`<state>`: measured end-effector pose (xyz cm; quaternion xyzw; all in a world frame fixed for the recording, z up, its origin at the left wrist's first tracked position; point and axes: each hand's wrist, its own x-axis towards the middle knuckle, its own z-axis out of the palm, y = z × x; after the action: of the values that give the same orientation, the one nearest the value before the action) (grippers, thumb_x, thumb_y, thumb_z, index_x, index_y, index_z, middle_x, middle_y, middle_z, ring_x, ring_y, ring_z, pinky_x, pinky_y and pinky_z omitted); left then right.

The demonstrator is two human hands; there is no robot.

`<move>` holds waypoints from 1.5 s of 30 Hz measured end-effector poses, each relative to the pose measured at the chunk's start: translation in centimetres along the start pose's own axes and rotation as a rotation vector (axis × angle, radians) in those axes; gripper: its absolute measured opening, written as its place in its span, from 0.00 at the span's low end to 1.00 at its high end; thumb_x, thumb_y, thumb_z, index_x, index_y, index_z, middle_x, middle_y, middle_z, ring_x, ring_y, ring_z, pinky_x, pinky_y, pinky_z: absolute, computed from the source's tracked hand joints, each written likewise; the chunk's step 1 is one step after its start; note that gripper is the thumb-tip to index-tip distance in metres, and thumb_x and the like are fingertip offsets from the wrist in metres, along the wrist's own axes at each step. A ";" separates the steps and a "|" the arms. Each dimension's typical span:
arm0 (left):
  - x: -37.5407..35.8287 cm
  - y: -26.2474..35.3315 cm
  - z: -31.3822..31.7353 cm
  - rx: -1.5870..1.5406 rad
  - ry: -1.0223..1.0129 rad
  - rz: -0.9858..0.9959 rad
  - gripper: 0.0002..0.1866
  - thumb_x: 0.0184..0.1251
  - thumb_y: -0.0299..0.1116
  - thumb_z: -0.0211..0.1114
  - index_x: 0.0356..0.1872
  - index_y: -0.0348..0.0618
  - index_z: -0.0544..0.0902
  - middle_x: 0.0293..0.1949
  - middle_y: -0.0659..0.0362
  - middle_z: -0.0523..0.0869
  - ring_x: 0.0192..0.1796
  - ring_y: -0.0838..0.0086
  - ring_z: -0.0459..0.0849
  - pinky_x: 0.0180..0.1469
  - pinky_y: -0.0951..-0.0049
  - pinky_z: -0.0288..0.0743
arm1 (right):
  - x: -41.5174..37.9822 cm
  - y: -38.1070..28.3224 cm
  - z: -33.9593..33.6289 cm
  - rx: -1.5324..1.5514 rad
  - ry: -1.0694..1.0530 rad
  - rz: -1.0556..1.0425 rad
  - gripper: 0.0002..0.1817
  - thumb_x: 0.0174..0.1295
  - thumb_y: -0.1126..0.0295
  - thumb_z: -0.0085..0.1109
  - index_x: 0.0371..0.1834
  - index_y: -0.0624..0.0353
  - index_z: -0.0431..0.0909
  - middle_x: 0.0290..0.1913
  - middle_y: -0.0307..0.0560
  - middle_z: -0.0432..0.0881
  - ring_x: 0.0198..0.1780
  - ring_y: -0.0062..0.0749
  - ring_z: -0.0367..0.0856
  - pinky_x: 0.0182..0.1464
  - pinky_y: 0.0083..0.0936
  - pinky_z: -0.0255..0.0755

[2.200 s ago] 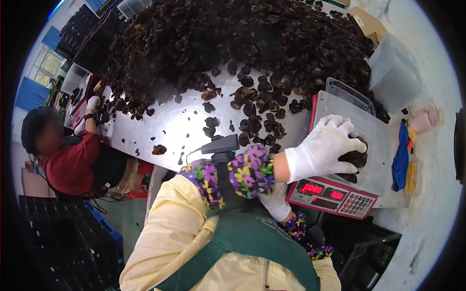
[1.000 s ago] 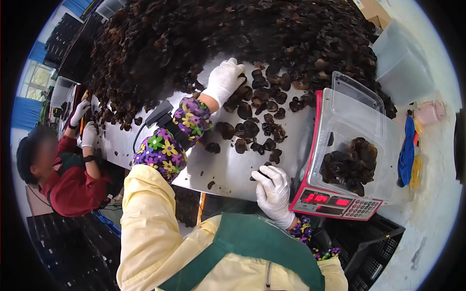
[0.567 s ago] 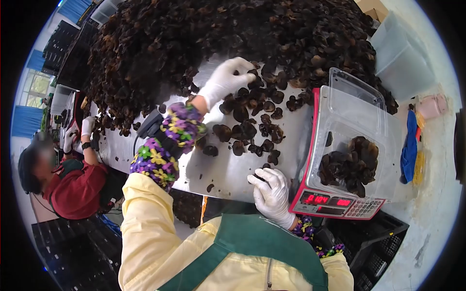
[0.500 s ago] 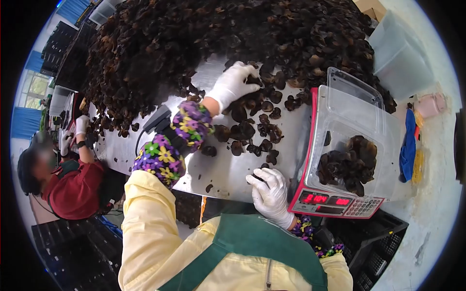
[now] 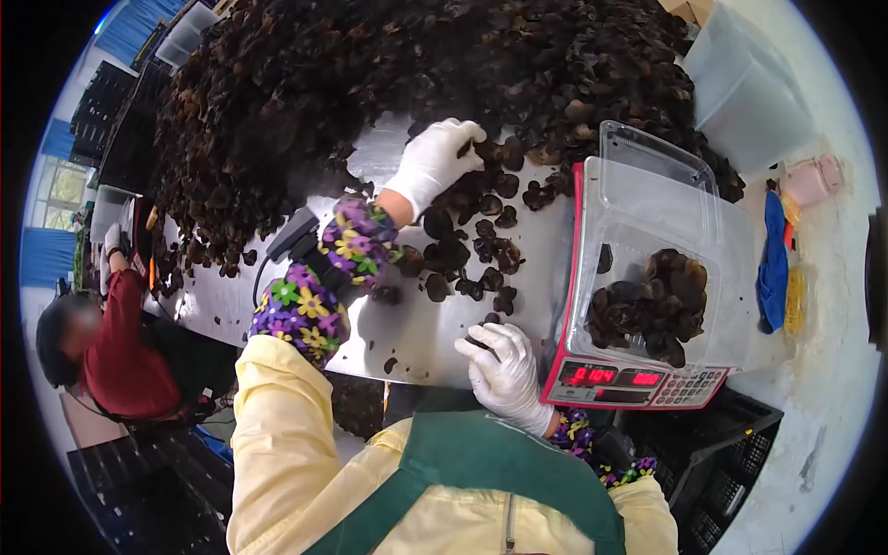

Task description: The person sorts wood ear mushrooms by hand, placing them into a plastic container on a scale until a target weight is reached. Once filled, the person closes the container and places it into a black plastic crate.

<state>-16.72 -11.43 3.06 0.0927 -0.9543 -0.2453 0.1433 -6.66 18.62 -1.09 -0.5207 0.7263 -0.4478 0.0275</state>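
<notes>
My left hand (image 5: pixel 435 166), in a white glove, reaches to the front edge of a big heap of dark fungus (image 5: pixel 277 111). Its fingers are curled down among loose pieces, and what they hold is hidden. Close to the table's near edge, my right hand (image 5: pixel 504 375), also gloved, has its fingers bent around a small dark fungus piece (image 5: pixel 478 343). Loose fungus pieces (image 5: pixel 447 254) lie between the two hands. Right of my right hand is a red-edged scale (image 5: pixel 634 387) with lit red digits, bearing a clear plastic container (image 5: pixel 721 319) with a fungus clump (image 5: pixel 647 305) in it.
Another person (image 5: pixel 129 347) in a red top works at the far left of the metal table (image 5: pixel 379 338). A translucent bin (image 5: pixel 754 88), a blue cloth (image 5: pixel 773 264) and a pink object (image 5: pixel 811 180) are at the right. Black crates (image 5: pixel 740 462) stand below the scale.
My left hand has shifted slightly left, its fingers more drawn in. The view has moved a little. The other person's arm now stretches farther up and away from the body.
</notes>
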 end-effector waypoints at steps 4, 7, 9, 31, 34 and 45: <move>1.0 -0.1 0.5 0.031 -0.002 0.030 0.12 0.65 0.33 0.71 0.48 0.43 0.86 0.42 0.54 0.85 0.47 0.60 0.85 0.51 0.65 0.77 | 0.1 -0.4 -0.1 0.009 0.017 0.010 0.23 0.52 0.77 0.66 0.54 0.51 0.82 0.58 0.44 0.77 0.60 0.47 0.75 0.65 0.48 0.69; 0.3 1.4 -2.3 -0.706 -0.140 -0.430 0.08 0.71 0.33 0.66 0.42 0.38 0.82 0.50 0.56 0.87 0.46 0.79 0.84 0.46 0.75 0.78 | 0.1 -0.5 -0.1 0.028 0.029 0.017 0.22 0.52 0.78 0.65 0.53 0.51 0.83 0.57 0.46 0.77 0.59 0.48 0.76 0.64 0.48 0.70; -0.6 0.8 -2.9 -1.177 -0.108 -0.513 0.05 0.71 0.32 0.65 0.41 0.43 0.79 0.45 0.59 0.88 0.42 0.80 0.84 0.40 0.79 0.76 | 0.1 -0.4 0.0 0.042 0.030 0.010 0.22 0.52 0.78 0.65 0.53 0.51 0.83 0.57 0.46 0.77 0.58 0.48 0.77 0.63 0.48 0.71; -2.6 1.3 0.4 0.169 -0.136 0.042 0.09 0.62 0.34 0.66 0.41 0.44 0.83 0.37 0.49 0.84 0.45 0.51 0.84 0.46 0.56 0.78 | -0.4 -0.2 0.4 0.020 0.011 -0.003 0.23 0.53 0.75 0.66 0.56 0.51 0.82 0.59 0.44 0.77 0.62 0.46 0.74 0.66 0.48 0.67; -2.1 2.2 -0.3 0.139 -0.167 -0.093 0.09 0.64 0.34 0.67 0.42 0.43 0.83 0.35 0.50 0.86 0.42 0.55 0.86 0.45 0.59 0.79 | -0.4 -0.2 0.3 0.012 0.016 -0.009 0.23 0.53 0.75 0.66 0.55 0.52 0.82 0.58 0.44 0.78 0.61 0.47 0.74 0.65 0.48 0.68; 0.3 7.1 4.3 0.187 -0.173 0.126 0.14 0.61 0.44 0.72 0.42 0.48 0.87 0.39 0.51 0.87 0.47 0.54 0.86 0.49 0.56 0.79 | -0.4 -0.4 0.4 -0.033 0.059 0.017 0.20 0.53 0.74 0.66 0.52 0.52 0.83 0.57 0.43 0.79 0.61 0.45 0.76 0.64 0.46 0.71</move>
<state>-19.10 -3.47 2.99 0.0240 -0.9857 -0.1528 0.0664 -5.97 18.66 -1.25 -0.5015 0.7385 -0.4506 0.0013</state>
